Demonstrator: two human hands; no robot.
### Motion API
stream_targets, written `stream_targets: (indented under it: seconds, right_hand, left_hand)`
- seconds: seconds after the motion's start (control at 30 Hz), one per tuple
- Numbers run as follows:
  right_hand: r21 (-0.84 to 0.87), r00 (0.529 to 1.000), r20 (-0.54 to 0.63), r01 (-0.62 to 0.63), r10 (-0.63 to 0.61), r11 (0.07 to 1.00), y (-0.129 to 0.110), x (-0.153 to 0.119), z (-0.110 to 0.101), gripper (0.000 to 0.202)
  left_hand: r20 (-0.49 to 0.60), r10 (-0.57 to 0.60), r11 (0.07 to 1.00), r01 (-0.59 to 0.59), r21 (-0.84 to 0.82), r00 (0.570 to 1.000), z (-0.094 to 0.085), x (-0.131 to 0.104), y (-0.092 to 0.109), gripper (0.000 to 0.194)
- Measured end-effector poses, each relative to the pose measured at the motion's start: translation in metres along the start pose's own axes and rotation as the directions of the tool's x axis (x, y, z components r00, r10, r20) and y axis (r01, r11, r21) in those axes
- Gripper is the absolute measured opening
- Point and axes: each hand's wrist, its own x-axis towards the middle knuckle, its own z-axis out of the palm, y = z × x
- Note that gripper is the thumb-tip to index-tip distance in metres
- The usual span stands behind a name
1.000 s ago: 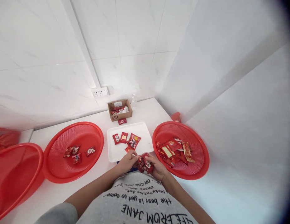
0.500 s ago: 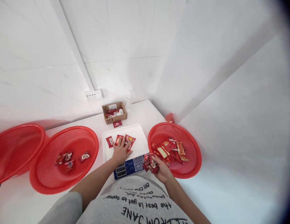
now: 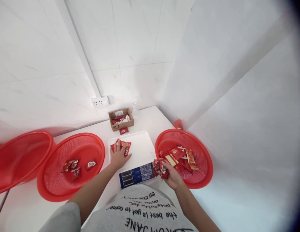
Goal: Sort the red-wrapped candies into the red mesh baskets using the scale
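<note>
Fingers spread, my left hand (image 3: 118, 159) lies over a few small red snack packets (image 3: 127, 149) on the left part of a white scale's tray (image 3: 141, 146). Parts of those packets are hidden beneath the fingers. My right hand (image 3: 174, 176) is closed around several red wrapped packets (image 3: 163, 171), just beyond the right end of the scale's blue keypad panel (image 3: 132, 175). Beside that hand stands a red mesh basket (image 3: 205, 161) with assorted red packets and pouches (image 3: 180, 158) in it.
To the left, another red basket (image 3: 49, 180) holds several small packets (image 3: 76, 173), with one more red basket (image 3: 19, 161) at the far left. Behind the scale are a small cardboard box (image 3: 120, 126) of packets and one loose red packet (image 3: 124, 130). A wall rises on the right.
My left hand has slid left across the tray, bunching the packets at its left side. My right hand still grips its packets. The view has shifted slightly.
</note>
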Motion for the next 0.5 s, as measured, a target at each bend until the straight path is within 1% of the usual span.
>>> stream_targets:
  seconds: [0.07, 0.13, 0.2, 0.27, 0.37, 0.43, 0.5]
  right_hand:
    - [-0.004, 1.0, 0.012, 0.025, -0.025, 1.0, -0.003, 0.002, -0.002, 0.022]
    - [-0.008, 0.999, 0.022, 0.047, -0.047, 0.999, -0.005, 0.006, -0.008, 0.022]
    - [-0.009, 0.999, 0.006, 0.044, -0.044, 0.999, -0.006, 0.009, -0.015, 0.02]
    - [0.014, 0.999, -0.032, 0.01, -0.01, 1.0, -0.005, 0.012, -0.021, 0.016]
    - [0.073, 0.997, -0.072, -0.021, 0.026, 0.997, -0.005, 0.014, -0.024, 0.01]
    - [0.085, 0.997, -0.081, -0.008, 0.015, 0.996, -0.005, 0.013, -0.022, 0.009]
    - [0.078, 0.997, -0.081, 0.002, 0.004, 0.997, -0.005, 0.013, -0.019, 0.009]
  left_hand:
    - [0.011, 0.002, 1.0, -0.002, 0.004, 1.0, 0.005, 0.003, 0.002, 0.068]
    - [0.004, 0.041, 0.999, -0.041, 0.022, 0.999, 0.008, 0.005, 0.001, 0.063]
    - [-0.018, 0.112, 0.993, -0.111, 0.038, 0.994, 0.011, 0.005, 0.0, 0.057]
    - [-0.038, 0.189, 0.981, -0.188, 0.043, 0.981, 0.013, 0.003, -0.002, 0.053]
    - [-0.055, 0.279, 0.96, -0.277, 0.031, 0.959, 0.015, -0.001, -0.004, 0.05]
    - [-0.059, 0.297, 0.955, -0.297, 0.013, 0.953, 0.015, -0.003, -0.005, 0.051]
    - [-0.071, 0.272, 0.962, -0.274, -0.008, 0.96, 0.013, -0.004, -0.006, 0.053]
